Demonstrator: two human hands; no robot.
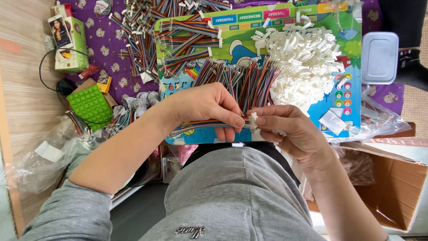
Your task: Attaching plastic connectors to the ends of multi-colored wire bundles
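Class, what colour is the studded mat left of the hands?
Bright green mat, clearest in the head view.

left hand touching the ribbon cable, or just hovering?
Touching. The head view shows the left hand with thumb and fingers wrapped around the rainbow ribbon cable; the right hand pinches the white connector at its end.

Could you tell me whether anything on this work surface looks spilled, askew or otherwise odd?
Nothing looks damaged. The white connector housings lie in a loose heap spreading over the colourful board, and finished ribbon cables are scattered across the purple cloth. The left hand and right hand hold one ribbon cable neatly.
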